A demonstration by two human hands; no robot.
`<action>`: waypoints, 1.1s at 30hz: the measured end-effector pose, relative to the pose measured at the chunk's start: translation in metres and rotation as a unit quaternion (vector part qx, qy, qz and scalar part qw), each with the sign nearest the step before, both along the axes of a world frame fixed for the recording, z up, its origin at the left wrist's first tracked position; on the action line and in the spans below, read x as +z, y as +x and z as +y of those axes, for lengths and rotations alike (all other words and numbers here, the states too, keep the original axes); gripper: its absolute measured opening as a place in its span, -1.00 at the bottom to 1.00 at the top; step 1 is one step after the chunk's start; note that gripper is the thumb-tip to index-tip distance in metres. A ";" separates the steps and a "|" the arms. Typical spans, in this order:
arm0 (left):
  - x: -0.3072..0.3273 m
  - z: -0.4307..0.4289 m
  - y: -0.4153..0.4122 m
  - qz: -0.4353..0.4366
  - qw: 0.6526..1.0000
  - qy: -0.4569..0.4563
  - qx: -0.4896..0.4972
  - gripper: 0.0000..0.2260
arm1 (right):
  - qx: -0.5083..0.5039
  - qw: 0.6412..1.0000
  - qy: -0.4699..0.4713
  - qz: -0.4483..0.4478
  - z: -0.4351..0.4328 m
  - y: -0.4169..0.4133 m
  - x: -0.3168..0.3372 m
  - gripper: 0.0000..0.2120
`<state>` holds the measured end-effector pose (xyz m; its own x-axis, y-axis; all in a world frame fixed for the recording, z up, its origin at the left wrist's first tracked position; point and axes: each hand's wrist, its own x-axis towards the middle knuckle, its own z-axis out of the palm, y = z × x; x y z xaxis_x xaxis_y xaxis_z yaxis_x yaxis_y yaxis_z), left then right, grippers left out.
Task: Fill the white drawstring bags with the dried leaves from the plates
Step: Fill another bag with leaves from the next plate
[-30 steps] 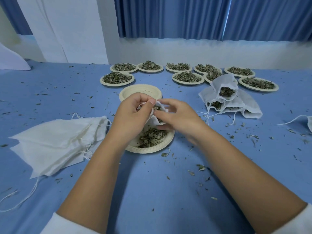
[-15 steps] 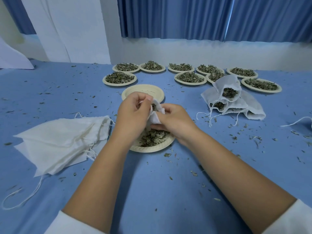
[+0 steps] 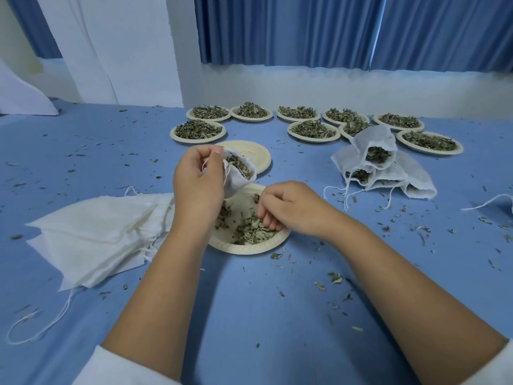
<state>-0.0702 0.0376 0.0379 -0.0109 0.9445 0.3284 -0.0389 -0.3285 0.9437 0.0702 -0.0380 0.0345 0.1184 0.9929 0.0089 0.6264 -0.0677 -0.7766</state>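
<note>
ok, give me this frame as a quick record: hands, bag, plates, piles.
left hand: holds open bag by its rim, above near plate
open bag: partly filled, leaves visible at mouth
right hand: fingers curled into dried leaves on near plate
empty plate: just behind the bag
empty bags: flat stack, left of near plate
filled bags: pile on the right, mouths open
full plates: rows along the far side
</note>
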 end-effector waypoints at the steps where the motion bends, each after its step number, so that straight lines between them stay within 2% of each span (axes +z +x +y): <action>1: 0.001 -0.001 0.000 0.000 1.000 0.007 -0.003 -0.88 | 0.003 1.000 -0.010 -0.008 -0.001 0.001 0.001 -0.72; 9: 0.006 -0.008 0.002 -0.047 0.998 0.029 -0.014 -0.88 | 0.024 0.992 -0.103 -0.074 -0.009 0.017 0.014 -0.72; 14: 0.007 -0.008 0.001 -0.061 0.997 0.038 -0.009 -0.89 | 0.011 0.979 0.014 -0.205 0.000 0.015 0.004 -0.76; 18: 0.005 -0.008 0.003 -0.045 0.998 0.039 -0.018 -0.89 | 0.073 0.967 0.014 -0.245 0.008 0.006 -0.014 -0.63; 22: 0.002 -0.007 0.003 -0.017 0.999 0.034 -0.020 -0.88 | 0.124 0.949 0.004 -0.289 0.014 -0.007 -0.021 -0.59; 27: 0.000 -0.007 0.004 -0.007 1.000 0.022 -0.020 -0.89 | 0.062 0.975 0.025 -0.213 0.003 0.004 -0.007 -0.65; 31: 0.001 -0.006 0.005 -0.035 0.999 -0.020 -0.016 -0.89 | 0.018 0.952 -0.026 -0.304 0.002 0.016 -0.002 -0.57; 33: 0.000 -0.005 0.004 -0.039 0.999 -0.027 -0.012 -0.89 | 0.017 0.953 -0.042 -0.301 0.001 0.016 -0.001 -0.55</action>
<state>-0.0660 0.0324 0.0384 -0.0115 0.9611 0.2758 -0.1197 -0.2752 0.9539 0.0864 -0.0368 0.0337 0.0854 0.9962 -0.0152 0.9594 -0.0863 -0.2686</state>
